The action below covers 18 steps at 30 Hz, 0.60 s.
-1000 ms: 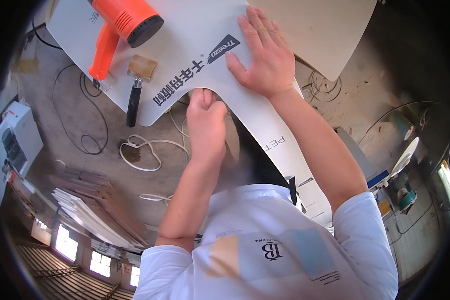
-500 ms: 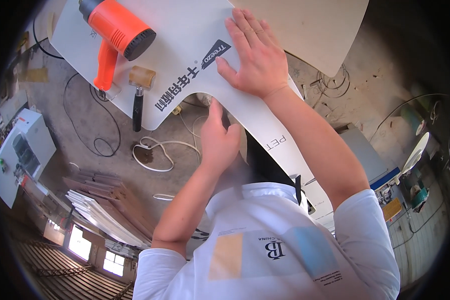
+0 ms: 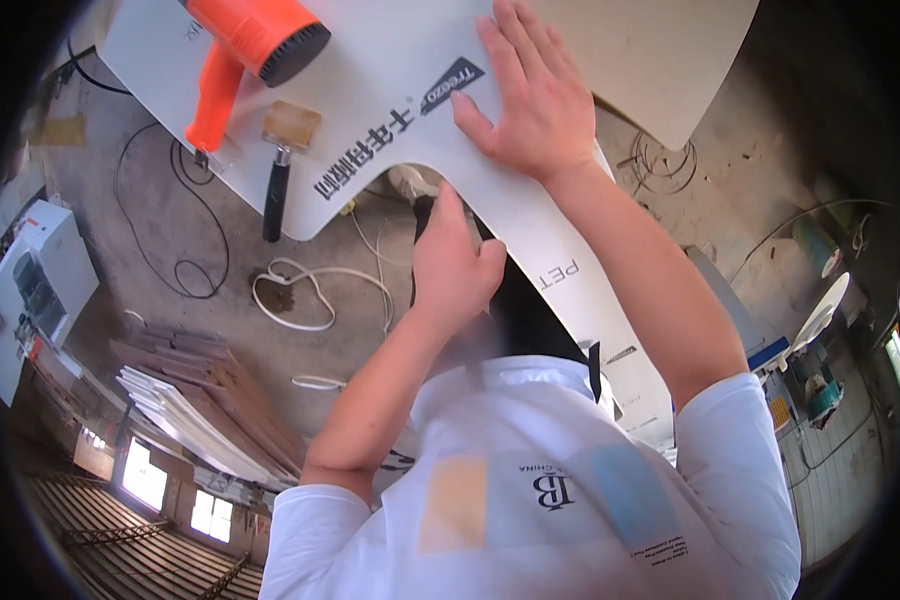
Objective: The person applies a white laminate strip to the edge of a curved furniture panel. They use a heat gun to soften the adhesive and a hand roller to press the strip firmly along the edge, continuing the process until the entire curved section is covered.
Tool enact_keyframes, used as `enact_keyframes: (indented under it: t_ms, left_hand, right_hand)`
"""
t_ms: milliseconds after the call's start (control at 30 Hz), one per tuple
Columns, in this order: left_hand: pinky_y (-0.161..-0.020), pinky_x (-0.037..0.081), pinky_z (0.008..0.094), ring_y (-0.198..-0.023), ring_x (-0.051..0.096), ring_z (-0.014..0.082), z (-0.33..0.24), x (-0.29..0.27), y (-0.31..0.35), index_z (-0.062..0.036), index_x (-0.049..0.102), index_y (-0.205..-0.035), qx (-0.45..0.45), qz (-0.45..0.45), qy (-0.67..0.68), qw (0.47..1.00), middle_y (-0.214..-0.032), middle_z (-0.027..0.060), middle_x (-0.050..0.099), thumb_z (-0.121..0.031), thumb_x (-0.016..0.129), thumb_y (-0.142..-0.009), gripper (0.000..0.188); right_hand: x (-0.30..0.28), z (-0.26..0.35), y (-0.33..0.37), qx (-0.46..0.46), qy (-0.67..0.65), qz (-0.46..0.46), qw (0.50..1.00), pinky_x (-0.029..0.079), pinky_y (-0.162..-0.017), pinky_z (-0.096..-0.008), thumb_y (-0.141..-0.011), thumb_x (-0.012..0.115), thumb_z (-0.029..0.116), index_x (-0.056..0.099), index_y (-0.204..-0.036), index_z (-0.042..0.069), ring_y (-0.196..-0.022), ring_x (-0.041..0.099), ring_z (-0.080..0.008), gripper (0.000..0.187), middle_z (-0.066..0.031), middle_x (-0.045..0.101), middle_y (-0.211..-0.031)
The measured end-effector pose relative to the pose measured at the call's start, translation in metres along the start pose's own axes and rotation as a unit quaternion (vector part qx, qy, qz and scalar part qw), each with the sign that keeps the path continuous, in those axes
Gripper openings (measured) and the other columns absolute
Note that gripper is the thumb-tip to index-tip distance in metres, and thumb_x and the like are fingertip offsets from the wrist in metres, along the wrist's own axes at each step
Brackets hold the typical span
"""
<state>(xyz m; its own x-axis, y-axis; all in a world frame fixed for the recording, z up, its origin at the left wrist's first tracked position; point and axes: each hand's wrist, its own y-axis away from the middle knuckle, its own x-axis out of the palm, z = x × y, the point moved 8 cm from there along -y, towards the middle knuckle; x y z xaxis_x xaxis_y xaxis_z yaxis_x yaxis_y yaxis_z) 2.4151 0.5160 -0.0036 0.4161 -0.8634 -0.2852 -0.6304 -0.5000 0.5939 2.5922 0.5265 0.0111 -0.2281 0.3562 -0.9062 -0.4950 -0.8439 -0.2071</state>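
My right hand point(image 3: 540, 105) lies flat on a large white panel point(image 3: 380, 60) with dark printing, fingers stretched out and thumb spread. My left hand point(image 3: 455, 260) is at the inner curved edge of that panel, near where the cutout narrows into a long strip. Its index finger points away from me and its thumb sticks out to the right. The other fingers are curled under, and whatever they hold, if anything, is hidden. Left of my hands, an orange heat gun point(image 3: 265, 35) lies on the panel. A small roller point(image 3: 288, 135) with a black handle lies nearer, its handle reaching past the panel's edge.
A beige panel point(image 3: 660, 50) extends beyond the white one at the far right. On the concrete floor lie a white looped cord point(image 3: 300, 325) and black cables point(image 3: 220, 250). Stacked boards point(image 3: 200, 410) stand at the left, with a white machine or cabinet point(image 3: 65, 245) beyond them.
The view has shifted a little, so the panel and heat gun sit higher in the picture. Both hands keep nearly the same places on the panel.
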Motion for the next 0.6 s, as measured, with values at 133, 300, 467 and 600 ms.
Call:
enact_keyframes:
  t_ms: [133,300,467,600]
  left_hand:
    - [-0.108,0.044,0.0438,-0.126,0.058,0.0400,0.005,0.001,-0.013,0.0057,0.039,-0.146,0.003,-0.005,0.163,0.987,-0.136,0.0250,0.059,-0.005,0.056,-0.083,0.066]
    - [-0.128,0.020,0.0459,-0.153,0.027,0.0368,0.014,-0.040,-0.018,0.0198,0.030,-0.145,-0.051,-0.073,0.736,0.672,-0.160,0.0281,0.031,-0.007,0.047,-0.090,0.064]
    - [-0.128,0.021,0.0474,-0.153,0.025,0.0361,0.019,-0.053,-0.007,0.0187,0.030,-0.143,-0.032,-0.107,0.763,0.637,-0.158,0.0280,0.030,-0.004,0.049,-0.087,0.064]
    - [-0.125,0.026,0.0451,-0.151,0.030,0.0321,0.007,-0.034,-0.020,0.0146,0.032,-0.146,-0.042,-0.132,0.709,0.691,-0.156,0.0242,0.037,-0.001,0.050,-0.085,0.065]
  right_hand:
    - [0.008,0.001,0.005,-0.005,0.014,0.012,1.000,0.039,-0.118,-0.0472,-0.084,0.072,0.043,0.057,-0.140,0.004,-0.141,0.050,-0.0313,0.069,-0.0149,0.054,-0.151]
    - [0.000,-0.008,0.004,-0.006,0.001,-0.007,1.000,0.042,-0.116,-0.0462,-0.082,0.074,0.043,0.058,-0.140,0.006,-0.139,0.053,-0.0288,0.070,-0.0140,0.055,-0.151]
    - [-0.001,-0.005,0.003,-0.013,0.003,-0.018,1.000,0.042,-0.116,-0.0461,-0.082,0.074,0.042,0.060,-0.138,0.007,-0.139,0.053,-0.0286,0.068,-0.0140,0.057,-0.149]
    - [0.000,-0.004,0.003,-0.010,0.004,-0.016,1.000,0.041,-0.117,-0.0470,-0.083,0.072,0.043,0.060,-0.138,0.006,-0.140,0.052,-0.0285,0.067,-0.0142,0.056,-0.149]
